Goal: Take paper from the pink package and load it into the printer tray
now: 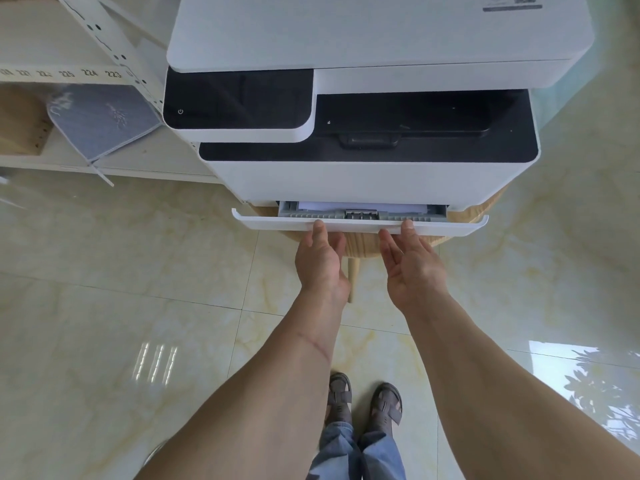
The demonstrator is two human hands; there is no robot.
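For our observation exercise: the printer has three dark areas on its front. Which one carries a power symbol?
The control panel, the glossy black slab at upper left; its power symbol sits in the lower left corner. The output bay and dark ledge show none.

One printer (363, 98), one tray (360, 225), two hands (320, 261).

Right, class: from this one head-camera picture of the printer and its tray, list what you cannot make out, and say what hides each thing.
- Pink package: not in the head view at all.
- Paper depth: only a white strip shows; the printer body covers most of the tray.
- Fingers of the left hand and right hand: tips go under the tray front, so the grip is unclear.
- Label at top right: cut by the frame edge, too small to read.
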